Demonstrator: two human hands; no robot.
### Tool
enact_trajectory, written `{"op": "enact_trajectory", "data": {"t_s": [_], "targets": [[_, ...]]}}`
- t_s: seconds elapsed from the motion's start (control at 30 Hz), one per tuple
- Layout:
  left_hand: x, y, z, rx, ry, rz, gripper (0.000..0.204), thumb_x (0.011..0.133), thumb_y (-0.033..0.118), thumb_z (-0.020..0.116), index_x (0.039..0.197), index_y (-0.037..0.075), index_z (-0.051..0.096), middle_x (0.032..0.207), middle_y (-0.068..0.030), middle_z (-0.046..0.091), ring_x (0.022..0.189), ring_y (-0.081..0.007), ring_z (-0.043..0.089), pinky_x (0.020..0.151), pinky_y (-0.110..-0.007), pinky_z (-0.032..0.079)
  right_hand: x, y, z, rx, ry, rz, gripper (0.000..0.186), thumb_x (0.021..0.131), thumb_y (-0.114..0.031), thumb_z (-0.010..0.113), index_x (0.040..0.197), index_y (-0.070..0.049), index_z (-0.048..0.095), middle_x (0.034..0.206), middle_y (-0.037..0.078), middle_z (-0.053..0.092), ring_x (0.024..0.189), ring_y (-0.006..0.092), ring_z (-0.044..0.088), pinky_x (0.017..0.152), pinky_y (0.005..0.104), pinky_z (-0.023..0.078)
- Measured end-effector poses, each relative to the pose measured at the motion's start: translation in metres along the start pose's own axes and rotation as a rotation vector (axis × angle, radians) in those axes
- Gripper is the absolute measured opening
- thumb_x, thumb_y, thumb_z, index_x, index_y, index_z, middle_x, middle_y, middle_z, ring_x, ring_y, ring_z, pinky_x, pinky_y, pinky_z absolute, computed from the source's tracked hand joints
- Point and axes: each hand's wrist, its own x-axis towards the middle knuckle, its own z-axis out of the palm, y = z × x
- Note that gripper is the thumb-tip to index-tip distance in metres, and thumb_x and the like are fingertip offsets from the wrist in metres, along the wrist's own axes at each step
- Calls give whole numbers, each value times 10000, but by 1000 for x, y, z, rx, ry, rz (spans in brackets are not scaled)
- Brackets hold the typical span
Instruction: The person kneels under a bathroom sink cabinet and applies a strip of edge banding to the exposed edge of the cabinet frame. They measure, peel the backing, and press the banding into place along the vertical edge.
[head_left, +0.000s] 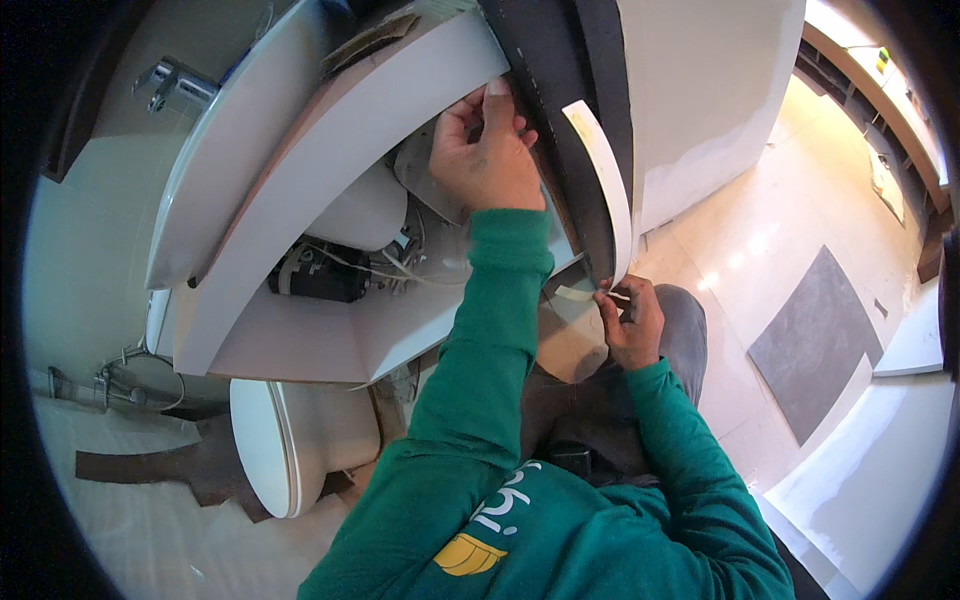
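Observation:
My right hand point(632, 325) pinches a narrow, curved white strip point(606, 170) that looks like edge banding. Its long part rises in front of a dark panel point(590, 130), while a short piece point(575, 293) sticks out left of the fingers. Higher up, my left hand point(490, 150) is closed at the inner corner of a white cabinet point(270, 190). The thumb touches the panel's edge there, and the fingers curl beside it; whatever is between them cannot be made out. Behind my left wrist the cabinet stands open.
Inside the cabinet are a black cylindrical device point(318, 275), thin hoses and the underside of a basin point(225, 130) with a chrome tap point(178, 85). A toilet point(300, 440) stands below left. A grey sheet point(815, 340) lies on the tiled floor, near white panels point(850, 490) at right.

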Motion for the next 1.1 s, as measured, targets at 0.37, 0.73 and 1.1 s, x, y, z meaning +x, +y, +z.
{"op": "enact_trajectory", "data": {"t_s": [0.37,0.73,1.1], "targets": [[1,13,-34,101,-118,-172,284,898,204,732,1071,9,618,967,-72,653,733,-132,604,576,-274,557,0,-3,3,-21,2,-59,323,827,-12,761,1082,6,564,1048,170,614,848,229,697,727,319,598],[-36,38,-50,261,-221,-87,327,879,165,765,1133,36,604,975,-39,643,761,-90,596,595,-220,550,17,-4,14,-125,-54,-83,331,834,-64,772,1101,-6,585,1087,175,622,886,263,713,722,326,605],[-27,38,-39,187,-242,-119,258,891,157,748,1075,18,633,890,-23,648,747,-93,613,625,-250,554,20,3,20,-152,-31,-123,371,822,-50,776,1149,-26,603,1101,166,624,906,265,702,704,322,611]]}}
